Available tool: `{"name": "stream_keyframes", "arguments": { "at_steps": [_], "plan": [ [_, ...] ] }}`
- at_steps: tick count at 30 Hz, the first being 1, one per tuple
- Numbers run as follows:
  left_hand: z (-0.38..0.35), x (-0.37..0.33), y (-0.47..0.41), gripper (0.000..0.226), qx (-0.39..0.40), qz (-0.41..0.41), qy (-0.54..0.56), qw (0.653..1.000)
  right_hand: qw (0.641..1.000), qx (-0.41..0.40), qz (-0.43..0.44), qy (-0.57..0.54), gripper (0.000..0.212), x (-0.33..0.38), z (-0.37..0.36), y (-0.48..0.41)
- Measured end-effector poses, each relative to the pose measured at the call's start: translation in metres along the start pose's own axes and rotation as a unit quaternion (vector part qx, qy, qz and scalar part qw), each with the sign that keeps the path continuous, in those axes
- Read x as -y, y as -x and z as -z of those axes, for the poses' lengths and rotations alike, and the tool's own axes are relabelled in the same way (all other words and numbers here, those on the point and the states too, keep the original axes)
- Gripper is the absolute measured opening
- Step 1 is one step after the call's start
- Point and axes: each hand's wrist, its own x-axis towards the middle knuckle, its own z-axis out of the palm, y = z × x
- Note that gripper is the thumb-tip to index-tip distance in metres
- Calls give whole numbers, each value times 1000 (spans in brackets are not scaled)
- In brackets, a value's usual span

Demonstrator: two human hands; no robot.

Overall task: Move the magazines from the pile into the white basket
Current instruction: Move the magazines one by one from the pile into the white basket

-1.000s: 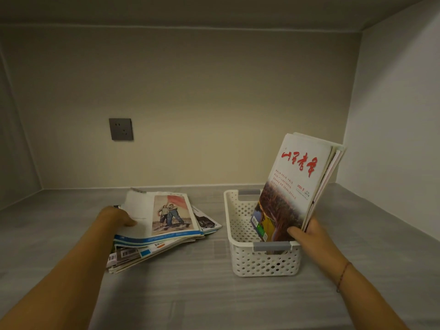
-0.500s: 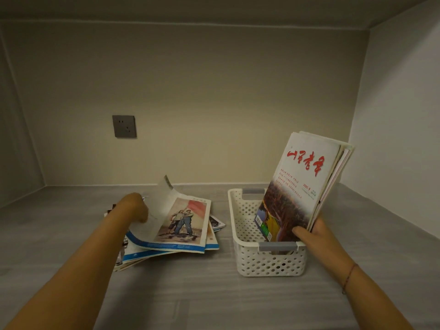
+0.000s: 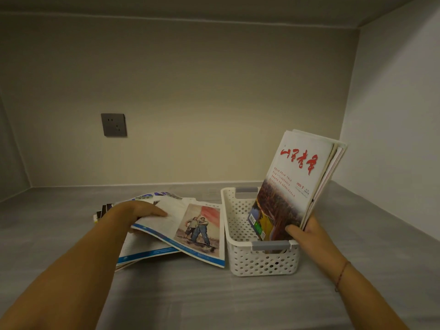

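A white perforated basket [image 3: 259,264] with grey handles stands on the grey surface at centre right. Several magazines [image 3: 295,184] stand upright in it, the front one white with red lettering. My right hand [image 3: 307,236] grips their lower right edge. Left of the basket lies the pile of magazines [image 3: 147,252]. My left hand [image 3: 133,211] holds the top magazine [image 3: 190,228], the one with a picture of two figures, thumb on its cover. It is lifted off the pile and slants down toward the basket's left wall.
The grey surface sits in a recess with a beige back wall and a white side wall [image 3: 392,139] close on the right. A grey power socket [image 3: 113,125] is on the back wall.
My left hand has lifted the top magazine off the pile and carried it right, close to the basket. My right hand keeps holding the upright magazines.
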Motion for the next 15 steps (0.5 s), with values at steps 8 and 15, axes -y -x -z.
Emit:
{"name": "stream_keyframes", "arguments": {
  "at_steps": [8,15],
  "plan": [
    [2,13,-6,39,111,13,82,990,1000,1,1,1,59,-2,0,-1],
    [-3,8,17,25,45,-96,83,991,1000,4,4,6,58,-1,1,-1]
  ]
}}
